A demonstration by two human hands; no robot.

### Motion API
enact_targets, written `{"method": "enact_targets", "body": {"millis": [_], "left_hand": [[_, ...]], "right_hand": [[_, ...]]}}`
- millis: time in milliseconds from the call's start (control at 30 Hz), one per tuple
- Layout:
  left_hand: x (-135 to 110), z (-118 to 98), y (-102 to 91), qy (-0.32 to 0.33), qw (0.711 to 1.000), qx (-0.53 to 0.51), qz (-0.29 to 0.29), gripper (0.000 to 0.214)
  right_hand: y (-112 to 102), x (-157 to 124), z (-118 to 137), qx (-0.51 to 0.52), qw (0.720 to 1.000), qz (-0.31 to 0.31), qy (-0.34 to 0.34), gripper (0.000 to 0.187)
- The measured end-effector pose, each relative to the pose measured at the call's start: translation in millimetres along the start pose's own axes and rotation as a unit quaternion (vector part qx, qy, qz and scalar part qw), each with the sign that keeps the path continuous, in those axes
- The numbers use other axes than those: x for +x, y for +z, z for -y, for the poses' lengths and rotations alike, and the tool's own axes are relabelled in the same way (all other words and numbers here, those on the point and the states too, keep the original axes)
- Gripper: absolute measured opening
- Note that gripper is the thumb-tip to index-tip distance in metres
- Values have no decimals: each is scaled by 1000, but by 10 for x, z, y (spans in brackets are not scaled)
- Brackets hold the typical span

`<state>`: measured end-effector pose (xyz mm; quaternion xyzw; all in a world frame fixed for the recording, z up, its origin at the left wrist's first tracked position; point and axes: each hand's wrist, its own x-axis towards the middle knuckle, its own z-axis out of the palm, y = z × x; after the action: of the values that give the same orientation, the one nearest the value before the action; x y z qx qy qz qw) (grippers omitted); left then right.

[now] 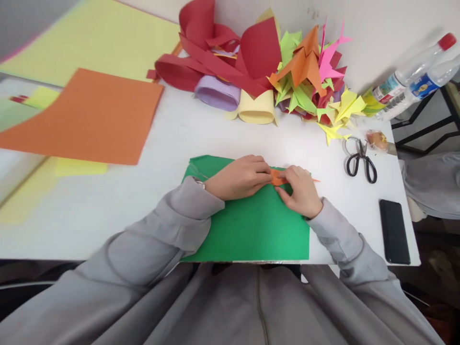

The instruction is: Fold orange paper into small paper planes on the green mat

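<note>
Orange folded paper (277, 178) mostly under the left hand (240, 177) and right hand (302, 191); bottles (408, 75) partly beyond the right edge.

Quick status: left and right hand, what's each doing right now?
Left hand: closed, pinching the orange paper.
Right hand: closed, pinching the same orange paper.

White table (172, 139). Big orange sheet (89, 115) at left of frame, yellow sheet (100, 38) behind it, upper left. Top centre: red paper curls (215, 57), lilac roll (217, 93), pale yellow roll (256, 108). Right of those, heap of folded paper figures (309, 76). Black scissors (361, 163) right of centre, black phone (394, 231) lower right near table edge, two plastic bottles (413, 76) upper right.
</note>
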<state>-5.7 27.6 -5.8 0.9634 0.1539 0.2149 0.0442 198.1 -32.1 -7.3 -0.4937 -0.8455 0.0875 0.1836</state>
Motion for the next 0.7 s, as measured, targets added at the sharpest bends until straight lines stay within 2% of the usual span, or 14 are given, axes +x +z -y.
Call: {"method": "enact_targets", "body": {"millis": [200, 333, 467, 700], "left_hand": [[-4, 4, 27, -14, 1000, -11, 2, 28], [5, -16, 0, -15, 999, -28, -6, 21], [14, -39, -28, -18, 1000, -9, -12, 19], [7, -58, -51, 19, 997, 72, 9, 29]], "right_hand": [[11, 12, -34, -94, 993, 15, -70, 24], [36, 13, -34, -144, 985, -19, -89, 31], [52, 2, -50, -147, 983, -54, -95, 31], [40, 1, -78, -123, 985, -44, -113, 29]]}}
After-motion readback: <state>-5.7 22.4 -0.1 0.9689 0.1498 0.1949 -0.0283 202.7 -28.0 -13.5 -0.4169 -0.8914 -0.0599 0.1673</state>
